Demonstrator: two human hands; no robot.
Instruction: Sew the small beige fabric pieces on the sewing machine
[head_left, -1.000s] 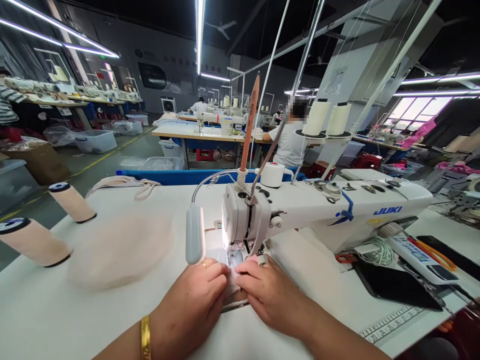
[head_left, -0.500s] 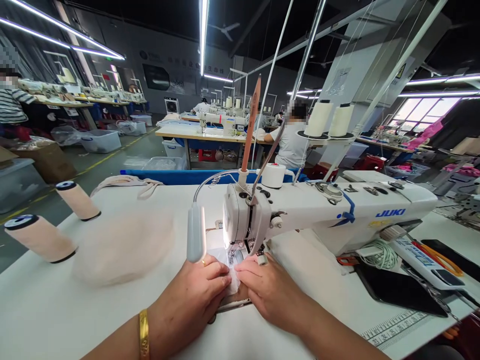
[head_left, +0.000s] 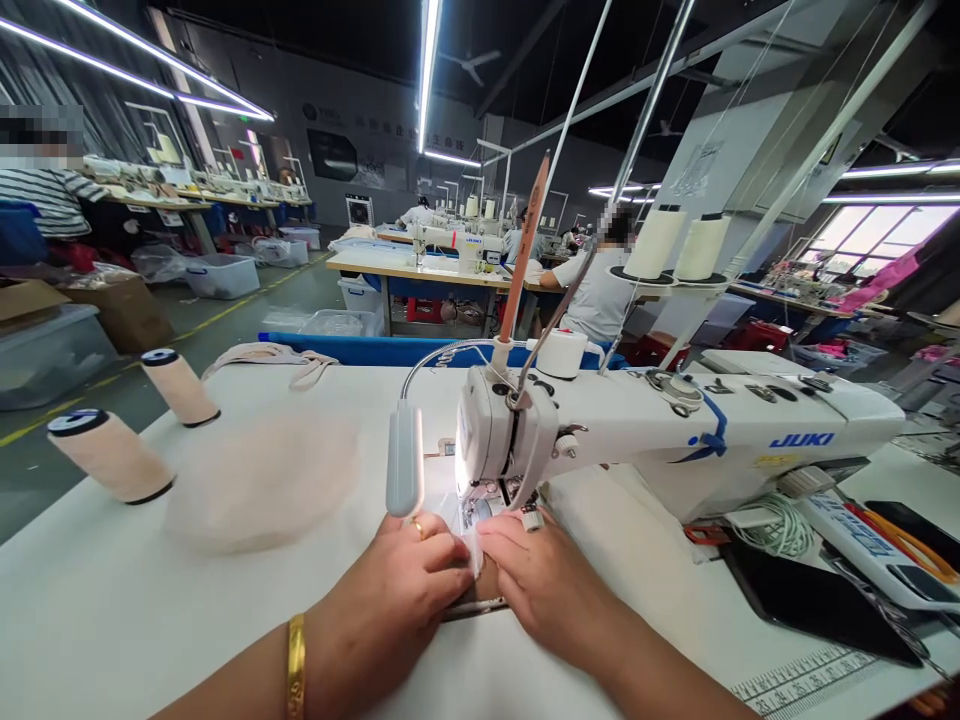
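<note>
Both my hands are at the needle area of a white sewing machine (head_left: 501,430). A small piece of thin white fabric (head_left: 474,552) lies just in front of the presser foot (head_left: 478,512), mostly covered by my fingers. My left hand (head_left: 409,580), with a ring and a gold bracelet, has its fingers bent and closed on the fabric's left side. My right hand (head_left: 551,580) pinches the right side, its fingertips close beside the foot. A lit lamp (head_left: 405,460) hangs over my left fingers. The fabric's far end is hidden behind the machine head.
Two peach thread cones (head_left: 112,455) stand at the left, beside sheer pale fabric (head_left: 262,480). Pale cloth (head_left: 622,540) lies under the machine arm. A black phone (head_left: 817,600), cable (head_left: 780,525) and orange-handled scissors (head_left: 911,540) lie right. Co-workers sit at machines beyond.
The view has shifted, so the scene sits slightly further right. Less white fabric shows before the presser foot, and my left fingers are more curled. Both hands stay at the fabric.
</note>
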